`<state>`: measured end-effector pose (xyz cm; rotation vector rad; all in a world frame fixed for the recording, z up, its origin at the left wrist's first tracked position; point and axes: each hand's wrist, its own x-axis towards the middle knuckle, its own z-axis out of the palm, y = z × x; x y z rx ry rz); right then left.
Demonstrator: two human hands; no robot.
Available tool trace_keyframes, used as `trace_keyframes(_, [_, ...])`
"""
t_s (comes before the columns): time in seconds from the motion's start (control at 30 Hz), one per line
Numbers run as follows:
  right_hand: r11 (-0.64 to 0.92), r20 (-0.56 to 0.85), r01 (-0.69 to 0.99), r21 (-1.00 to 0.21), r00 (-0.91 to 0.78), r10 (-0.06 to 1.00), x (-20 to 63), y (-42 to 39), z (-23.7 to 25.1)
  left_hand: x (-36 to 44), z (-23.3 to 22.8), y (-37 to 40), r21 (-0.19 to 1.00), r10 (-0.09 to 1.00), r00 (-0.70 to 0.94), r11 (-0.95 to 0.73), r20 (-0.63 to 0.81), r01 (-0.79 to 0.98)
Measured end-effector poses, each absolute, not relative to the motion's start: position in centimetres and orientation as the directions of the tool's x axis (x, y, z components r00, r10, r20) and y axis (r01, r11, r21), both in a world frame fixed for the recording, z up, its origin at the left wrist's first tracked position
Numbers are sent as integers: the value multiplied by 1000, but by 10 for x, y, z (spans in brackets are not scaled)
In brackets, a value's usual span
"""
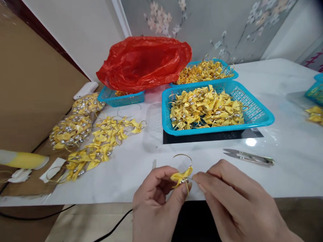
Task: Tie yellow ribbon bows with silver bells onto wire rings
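Note:
My left hand (160,200) is closed in a pinch on a small yellow ribbon bow (182,176) with silvery beads at its middle. A thin golden cord curves up from the bow. Close beside it on the right, my right hand (233,199) pinches thumb and fingertips together. Something thin and pale shows between those fingertips and the beads, too small to name. Thread snips (249,156) lie on the white table (141,153) beyond my right hand. To the left, several similar beaded bows (102,144) lie in a loose row.
A blue basket (259,119) of yellow bows stands ahead, with another blue basket (235,75) behind. A red plastic bag (145,63) stands open over a smaller blue basket (123,99). Bundled bows (71,131) and a yellow-and-white cylinder (22,159) are at left. Black cable (109,230) runs below the table edge.

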<state>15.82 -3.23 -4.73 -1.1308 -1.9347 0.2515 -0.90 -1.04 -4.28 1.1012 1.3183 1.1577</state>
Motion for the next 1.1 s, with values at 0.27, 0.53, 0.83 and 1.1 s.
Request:
trace_keyframes(0.27, [521,543,605,-602,-168,823,154,-32,-50,-4,-39,-13,988,989,-132,89,-72,130])
trace_keyframes(0.53, [489,516,589,-644,-137,846,152,-36,-48,1,-37,-17,996,992,-121,55,-47,64])
trace_keyframes(0.83, [509,539,623,-594,-162,826,159,-36,-48,-17,-51,-8,965,965,106,248,-239,-87])
trace_keyframes(1.1, [546,564,627,-556,-199,802,159,-30,-45,-16,-53,-6,939,945,155,311,-288,-148])
